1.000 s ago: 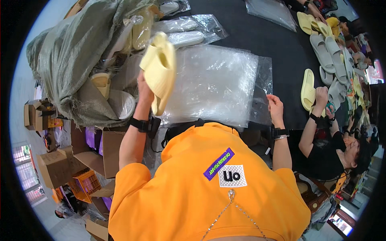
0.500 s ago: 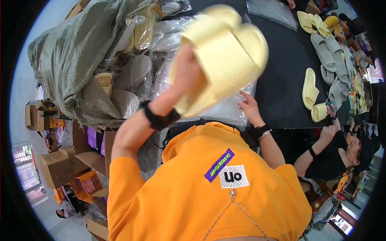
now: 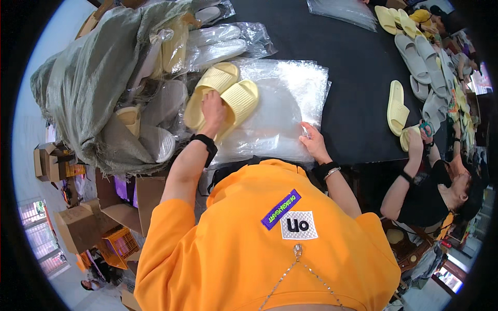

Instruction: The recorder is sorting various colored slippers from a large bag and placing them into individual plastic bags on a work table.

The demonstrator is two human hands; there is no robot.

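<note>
My left hand point(image 3: 213, 110) grips a pair of pale yellow slide slippers point(image 3: 241, 101) side by side, the fingers reaching between the two straps. The pair rests at the left part of a stack of clear plastic bags point(image 3: 282, 111) on the black table. At the stack's right edge is my right hand point(image 3: 313, 143), its thumb and fingertips pinched together on the plastic. Whether one bag or several lie between those fingers cannot be made out.
A grey woven sack point(image 3: 93, 88) with bagged slippers spilling out stands at the left. White slippers in clear bags point(image 3: 220, 44) lie beyond the stack. More loose plastic bags point(image 3: 342, 11) are at the far edge. Grey slippers point(image 3: 413, 58) and a co-worker point(image 3: 430, 192) are on the right.
My left hand has lowered the yellow slippers from above the table down and leftward onto the bag stack. My right hand has stayed near the stack's edge, its fingers now drawn closer together.
</note>
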